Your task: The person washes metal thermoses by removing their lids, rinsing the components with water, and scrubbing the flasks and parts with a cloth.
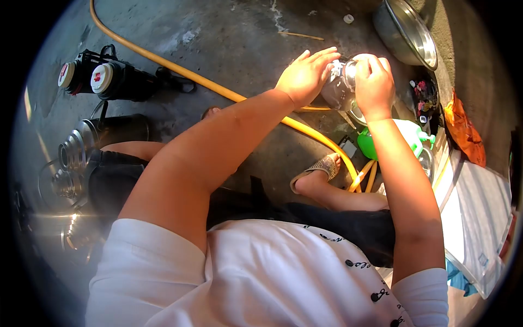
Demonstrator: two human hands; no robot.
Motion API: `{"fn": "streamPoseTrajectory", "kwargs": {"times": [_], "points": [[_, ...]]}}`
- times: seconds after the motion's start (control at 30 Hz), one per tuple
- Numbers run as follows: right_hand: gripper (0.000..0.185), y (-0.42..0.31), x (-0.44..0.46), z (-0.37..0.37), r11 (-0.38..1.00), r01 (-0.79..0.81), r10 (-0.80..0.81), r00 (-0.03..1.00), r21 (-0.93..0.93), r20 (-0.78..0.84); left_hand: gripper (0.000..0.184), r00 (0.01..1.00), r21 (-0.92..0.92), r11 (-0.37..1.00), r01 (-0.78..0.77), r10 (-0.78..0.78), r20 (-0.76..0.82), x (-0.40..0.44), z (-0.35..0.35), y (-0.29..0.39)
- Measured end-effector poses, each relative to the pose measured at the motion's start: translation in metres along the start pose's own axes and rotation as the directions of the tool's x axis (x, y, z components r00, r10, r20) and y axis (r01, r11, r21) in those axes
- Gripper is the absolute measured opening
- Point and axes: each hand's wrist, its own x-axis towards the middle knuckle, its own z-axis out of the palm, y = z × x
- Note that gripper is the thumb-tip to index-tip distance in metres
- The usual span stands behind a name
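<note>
My right hand (375, 84) is closed on the edge of a clear rounded vessel (339, 97), which looks wet or see-through; whether it is a jar or a bowl I cannot tell. With its fingers stretched out, my left hand (308, 77) lies beside the vessel's left side, its fingertips at or near the upper edge. A small white patch (336, 70), perhaps foam, shows by those fingertips. Just below my right hand sits a green and whitish plastic container (400, 136), partly hidden by my right forearm.
A yellow hose (218, 90) crosses the grey floor under my arms. At upper right stands a metal basin (406, 32), with an orange bag (464, 128) below it. Black flasks with white lids (102, 78) and metal vessels (76, 144) are on the left.
</note>
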Motion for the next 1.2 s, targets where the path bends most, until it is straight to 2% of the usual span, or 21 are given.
{"fn": "streamPoseTrajectory", "kwargs": {"times": [0.03, 0.1, 0.17, 0.2, 0.3, 0.33, 0.37, 0.43, 0.47, 0.5, 0.57, 0.6, 0.63, 0.77, 0.9, 1.2], "points": [[0.02, -0.001, -0.001, -0.001, 1.0, -0.005, 0.005, 1.0, -0.002, 0.003, 0.035, 0.996, -0.034, 0.999, -0.019, 0.022, 0.081, 0.01, -0.002, -0.006], [0.018, -0.003, -0.002, -0.001, 1.0, 0.021, -0.021, 1.0, 0.016, -0.011, 0.039, 0.969, -0.067, 0.994, 0.087, -0.069, 0.237, 0.032, -0.008, -0.006], [0.017, -0.002, -0.002, 0.0, 1.0, 0.027, -0.027, 0.999, 0.013, -0.023, 0.042, 0.882, -0.078, 0.97, 0.229, -0.173, 0.439, 0.056, -0.005, -0.015], [0.016, -0.002, -0.002, 0.001, 0.999, 0.038, -0.037, 0.999, 0.012, -0.035, 0.044, 0.846, -0.014, 0.975, 0.223, -0.186, 0.499, 0.069, 0.003, -0.026], [0.02, -0.005, -0.001, -0.002, 0.998, 0.018, -0.019, 1.0, -0.052, -0.016, 0.041, 0.734, 0.124, 0.992, -0.013, -0.075, 0.675, 0.103, 0.014, -0.028], [0.02, -0.004, 0.0, -0.002, 0.999, 0.016, -0.017, 1.0, -0.046, -0.014, 0.04, 0.721, 0.151, 0.978, -0.145, 0.0, 0.693, 0.109, 0.024, -0.034], [0.021, -0.005, 0.001, -0.003, 0.999, 0.011, -0.012, 1.0, -0.044, -0.015, 0.04, 0.722, 0.144, 0.978, -0.152, 0.011, 0.692, 0.108, 0.032, -0.04], [0.018, -0.001, 0.0, 0.001, 1.0, 0.016, -0.017, 0.999, -0.018, -0.043, 0.04, 0.8, 0.161, 0.951, -0.264, 0.122, 0.587, 0.099, 0.022, -0.031], [0.018, 0.0, -0.001, 0.002, 1.0, 0.022, -0.022, 0.999, -0.015, -0.042, 0.038, 0.836, 0.099, 0.992, 0.072, -0.114, 0.537, 0.089, 0.019, -0.024], [0.018, 0.001, -0.001, 0.002, 1.0, 0.012, -0.013, 0.999, -0.021, -0.034, 0.036, 0.862, 0.014, 0.974, 0.224, -0.205, 0.465, 0.074, 0.004, -0.006], [0.019, 0.0, -0.001, 0.003, 1.0, 0.001, -0.002, 0.999, -0.023, -0.037, 0.033, 0.926, -0.202, 0.926, 0.318, -0.258, 0.277, 0.041, -0.004, 0.006], [0.019, 0.001, 0.0, 0.004, 1.0, 0.006, -0.006, 0.999, -0.021, -0.033, 0.032, 0.984, -0.162, 0.975, 0.15, -0.132, 0.117, 0.024, 0.001, 0.003], [0.019, 0.001, 0.0, 0.003, 1.0, 0.01, -0.01, 1.0, -0.02, -0.028, 0.031, 0.999, -0.096, 0.995, -0.017, 0.014, -0.035, 0.01, 0.0, 0.006], [0.017, -0.002, -0.003, -0.002, 0.999, 0.044, -0.044, 0.999, -0.003, 0.029, 0.03, 0.988, 0.046, 0.997, -0.056, 0.062, -0.14, -0.034, -0.01, 0.018], [0.015, -0.002, -0.005, 0.0, 0.996, 0.08, -0.08, 0.997, 0.026, -0.003, 0.035, 0.998, -0.006, 1.0, -0.007, 0.007, -0.067, -0.07, -0.024, 0.036], [0.014, 0.004, 0.004, 0.006, 0.997, 0.064, -0.06, 0.995, 0.038, -0.083, 0.036, 0.997, -0.05, 0.999, 0.021, -0.025, -0.08, -0.038, -0.016, 0.022]]}}
